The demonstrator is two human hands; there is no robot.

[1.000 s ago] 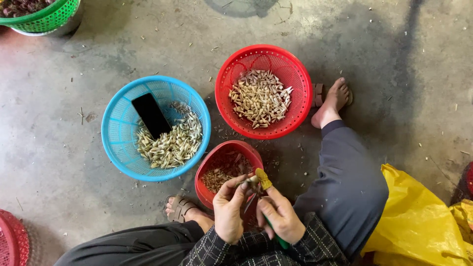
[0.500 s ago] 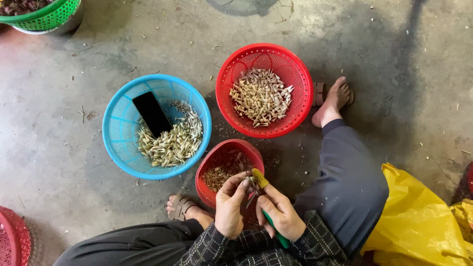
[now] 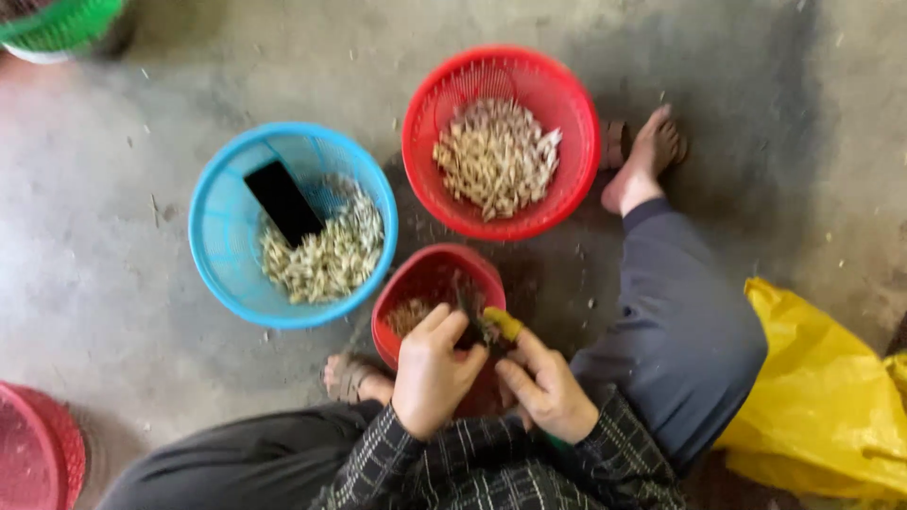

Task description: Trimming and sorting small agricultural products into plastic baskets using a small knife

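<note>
Left hand: the left hand (image 3: 430, 373) is curled around a small dark piece (image 3: 470, 312), pinching it between thumb and fingers right over the small red bowl (image 3: 416, 279), probably so that scraps drop straight into it.
Right hand: the right hand (image 3: 548, 387) sits just to the right of the left, fingers wrapped round a tool with a yellow tip (image 3: 503, 324) and a green handle that shows below the palm; the tip meets the dark piece, as if trimming it.
Small red bowl: directly ahead of and partly under the left hand, holding a low heap of brownish scraps.
Blue basket (image 3: 222, 227): ahead and to the left of the left hand, within easy reach, holding pale, small pieces piled to one side.
Black slab (image 3: 283, 201): a flat black rectangle, like a phone, leans inside the blue basket, likely kept off the dirty floor.
Red basket (image 3: 557, 104): ahead of the right hand, holding a heap of pale, cleaner-looking pieces.
Yellow bag (image 3: 822, 397): a plain, crumpled plastic bag, well to the right of the right hand; no label can be made out.
Green basket (image 3: 57, 21): far ahead and left, only an edge showing.
Pink basket (image 3: 33, 453): far left of the left hand, cut off by the edge.
Floor (image 3: 113, 312): bare grey concrete speckled with bits; the person sits low, bare feet either side of the bowl.
</note>
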